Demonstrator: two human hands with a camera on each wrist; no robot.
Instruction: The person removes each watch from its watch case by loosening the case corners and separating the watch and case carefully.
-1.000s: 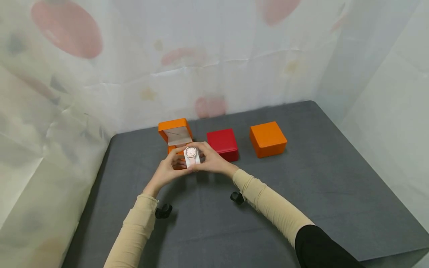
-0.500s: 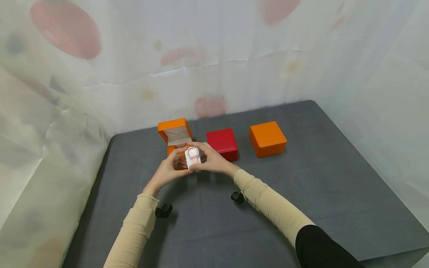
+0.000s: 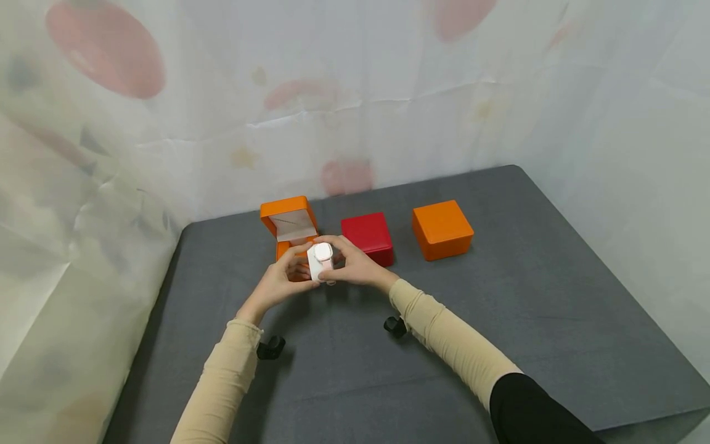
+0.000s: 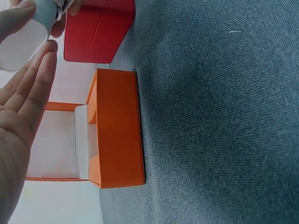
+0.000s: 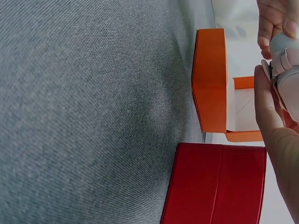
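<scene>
A white watch wrapped round a white cushion is held just above the table, in front of the open orange box. My left hand pinches it from the left between thumb and fingers. My right hand grips it from the right. In the left wrist view the open box lies below my palm, its pale lining showing. The right wrist view shows the watch between both hands, with the open box beyond.
A closed red box stands right of the open one, and a closed orange box further right, all on a grey cloth-covered table. Pale printed sheets wall the table at the back and sides. Black wrist cameras hang under my forearms.
The watch has tipped so its pink dial faces away from me; both hands stay almost in place over the open box.
</scene>
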